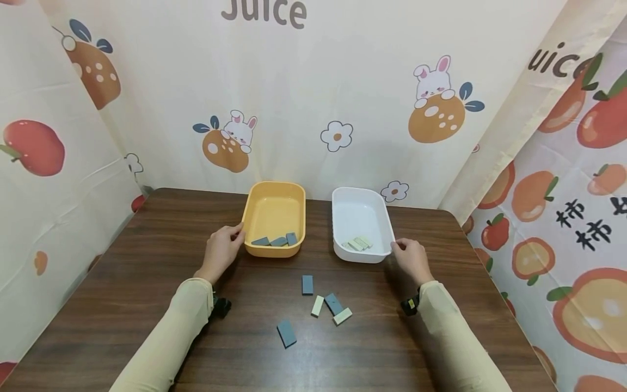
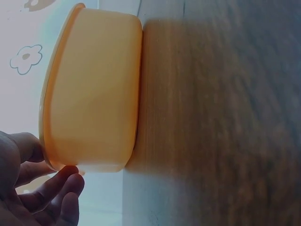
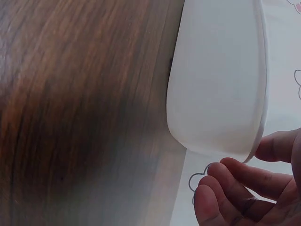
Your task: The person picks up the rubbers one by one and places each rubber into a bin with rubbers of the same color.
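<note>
My left hand [image 1: 223, 247] pinches the left rim of a yellow plastic bin [image 1: 274, 209]; the left wrist view has the thumb and fingers [image 2: 70, 175] at the rim of its wall [image 2: 94, 89]. Several dark blue-grey blocks [image 1: 278, 241] lie at the near end inside it. On the other side, my right hand [image 1: 412, 258] pinches the right rim of a white plastic bin [image 1: 360, 212], and its outer wall [image 3: 218, 80] fills much of the right wrist view. Several pale cream blocks [image 1: 360, 243] lie in the white bin's near end.
On the brown wooden table [image 1: 235, 348] between my arms lie a blue-grey block [image 1: 307, 285], another blue-grey block [image 1: 286, 333], a third [image 1: 333, 304], and cream blocks, one upright in view [image 1: 317, 306], one slanted [image 1: 342, 316]. A printed curtain [image 1: 294, 81] hangs behind.
</note>
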`<state>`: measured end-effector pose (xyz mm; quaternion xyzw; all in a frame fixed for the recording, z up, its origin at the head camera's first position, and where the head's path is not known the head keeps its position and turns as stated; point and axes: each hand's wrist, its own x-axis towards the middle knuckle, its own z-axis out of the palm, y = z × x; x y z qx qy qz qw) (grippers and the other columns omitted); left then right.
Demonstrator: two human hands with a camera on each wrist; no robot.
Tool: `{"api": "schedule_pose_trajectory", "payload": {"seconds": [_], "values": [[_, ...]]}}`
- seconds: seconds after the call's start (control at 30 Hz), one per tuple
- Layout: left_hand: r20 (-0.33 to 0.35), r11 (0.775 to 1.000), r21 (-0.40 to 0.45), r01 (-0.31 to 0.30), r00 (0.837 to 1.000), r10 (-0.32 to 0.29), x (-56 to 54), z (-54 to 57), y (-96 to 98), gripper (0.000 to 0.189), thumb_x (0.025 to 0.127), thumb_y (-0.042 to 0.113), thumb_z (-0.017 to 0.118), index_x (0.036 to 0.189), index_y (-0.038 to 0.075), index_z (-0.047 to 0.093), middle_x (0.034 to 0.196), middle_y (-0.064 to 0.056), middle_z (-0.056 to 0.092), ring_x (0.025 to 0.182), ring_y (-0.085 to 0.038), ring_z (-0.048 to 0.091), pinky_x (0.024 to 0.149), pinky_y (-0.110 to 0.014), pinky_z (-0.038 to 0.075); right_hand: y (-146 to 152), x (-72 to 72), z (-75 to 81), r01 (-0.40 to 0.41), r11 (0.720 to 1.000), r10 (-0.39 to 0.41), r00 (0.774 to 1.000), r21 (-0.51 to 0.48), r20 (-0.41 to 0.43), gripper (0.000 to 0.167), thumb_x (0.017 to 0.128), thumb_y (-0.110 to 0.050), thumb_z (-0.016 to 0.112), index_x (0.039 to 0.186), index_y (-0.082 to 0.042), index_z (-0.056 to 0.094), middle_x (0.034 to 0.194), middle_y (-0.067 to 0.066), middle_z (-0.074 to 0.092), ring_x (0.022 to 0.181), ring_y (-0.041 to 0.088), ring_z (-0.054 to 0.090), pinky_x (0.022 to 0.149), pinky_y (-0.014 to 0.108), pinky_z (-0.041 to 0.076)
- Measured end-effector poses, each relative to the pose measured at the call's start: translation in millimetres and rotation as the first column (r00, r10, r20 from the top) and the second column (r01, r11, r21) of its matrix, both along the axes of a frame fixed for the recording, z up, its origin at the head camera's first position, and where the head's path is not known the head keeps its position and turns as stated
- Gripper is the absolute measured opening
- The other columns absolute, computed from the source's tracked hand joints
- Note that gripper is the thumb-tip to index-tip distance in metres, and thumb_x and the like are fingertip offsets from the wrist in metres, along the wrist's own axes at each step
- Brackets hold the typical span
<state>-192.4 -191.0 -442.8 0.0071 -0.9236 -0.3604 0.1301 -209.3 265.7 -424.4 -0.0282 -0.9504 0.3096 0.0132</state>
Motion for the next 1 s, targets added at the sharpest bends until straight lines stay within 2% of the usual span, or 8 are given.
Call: {"api": "schedule_pose_trajectory", "payload": {"seconds": [0.17,0.33,0.53,0.67,0.83,1.0], "values": [[0.021,1.000,0.015,-0.014,1.000,0.013,-1.3,-0.8,-1.7,0.037,0.097,0.020,0.058,0.130,0.004,0.062,0.104,-0.018,0.070,0.086,-0.029,0.062,0.075,-0.041,0.049,-2,-1.8,-2.2,0.004,1.000,-0.003,1.000,-0.018,0.031,0.042,0.101,-0.024,0.044,0.122,0.008,0.062,0.117,0.028,0.066,0.096,0.031,0.061,0.081,0.043,0.051],[0.021,0.999,0.033,-0.020,1.000,0.019,-2.2,0.7,-2.2,0.036,0.096,0.021,0.059,0.128,0.004,0.064,0.102,-0.018,0.068,0.090,-0.030,0.062,0.079,-0.044,0.049,-3,-1.8,-3.1,0.013,1.000,-0.012,0.999,-0.023,0.040,0.042,0.102,-0.024,0.044,0.122,0.008,0.062,0.116,0.027,0.066,0.090,0.029,0.058,0.076,0.038,0.049],[-0.009,0.999,0.035,-0.031,0.999,0.031,-1.3,3.8,-0.7,0.033,0.095,0.019,0.060,0.121,0.001,0.067,0.117,-0.022,0.063,0.107,-0.039,0.058,0.090,-0.054,0.045,-3,-0.6,-4.4,0.003,1.000,-0.001,0.999,-0.025,0.052,0.043,0.102,-0.024,0.042,0.125,0.009,0.060,0.119,0.028,0.064,0.093,0.030,0.059,0.080,0.041,0.050],[-0.043,0.998,0.047,-0.031,0.999,0.033,-0.2,7.4,3.2,0.030,0.094,0.018,0.061,0.117,0.000,0.069,0.123,-0.023,0.060,0.114,-0.041,0.052,0.094,-0.056,0.042,-1,1.0,-5.5,0.007,0.999,-0.006,0.998,-0.032,0.056,0.044,0.102,-0.024,0.042,0.124,0.009,0.060,0.116,0.027,0.065,0.091,0.029,0.058,0.077,0.039,0.050],[-0.071,0.998,0.069,0.002,0.997,0.002,3.7,16.5,11.8,0.029,0.094,0.017,0.060,0.115,0.000,0.070,0.121,-0.022,0.061,0.111,-0.040,0.052,0.091,-0.053,0.043,0,1.8,-5.3,0.016,0.999,-0.014,0.998,-0.041,0.057,0.043,0.102,-0.025,0.043,0.122,0.008,0.062,0.112,0.026,0.066,0.088,0.028,0.056,0.074,0.035,0.047],[-0.102,0.996,0.079,0.050,0.994,-0.042,7.8,24.0,20.2,0.027,0.093,0.016,0.062,0.114,0.002,0.070,0.120,-0.020,0.063,0.098,-0.035,0.056,0.083,-0.047,0.046,-1,1.7,-3.3,0.013,0.999,-0.012,0.999,-0.037,0.051,0.044,0.102,-0.026,0.042,0.123,0.008,0.061,0.116,0.027,0.065,0.090,0.030,0.057,0.078,0.039,0.049]]}}
